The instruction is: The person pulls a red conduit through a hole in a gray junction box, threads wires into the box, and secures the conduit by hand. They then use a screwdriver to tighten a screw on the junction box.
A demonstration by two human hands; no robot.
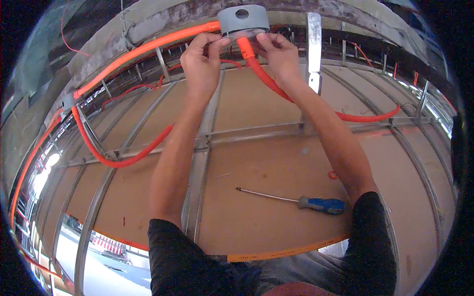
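Note:
A round grey junction box [253,23] is fixed overhead, with a round hole in its side. At its lower rim sits a thin, pale cover [249,33], pinched at its left edge by my left hand [205,54]. On the opposite edge, thumb and fingers of my right hand [279,53] grip the same cover. Between the hands, a flexible orange conduit [261,74] hangs from the cover and passes behind my right forearm. A straight orange conduit [148,44] meets the box from the left.
A blue-handled screwdriver [321,204] lies on the brown ceiling board [266,163] below my arms. Metal channels [197,187] cross the boards. A metal strap [314,49] hangs right of the box. Another grey box [68,101] joins conduits at left.

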